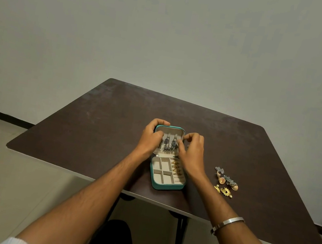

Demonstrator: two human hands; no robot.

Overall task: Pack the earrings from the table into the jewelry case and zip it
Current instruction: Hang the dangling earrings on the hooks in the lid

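A small teal jewelry case (167, 186) lies open on the dark table, its lid (172, 128) standing upright at the back. Silver-blue earrings (168, 145) hang on the lid's cream panel. Gold earrings (176, 168) sit in the right compartments of the base. My left hand (151, 139) grips the lid's left edge and top corner. My right hand (192, 149) is at the lid's right side, fingertips pinched at the hanging earrings; what they pinch is hidden. Loose on the table to the right lie two silver-and-peach jhumka earrings (228, 179) and two small gold earrings (224, 190).
The brown table (93, 122) has its near edge just in front of the case and a rounded corner at the left. A grey wall stands behind it. A metal bangle (228, 221) circles my right wrist. My knees show below the table edge.
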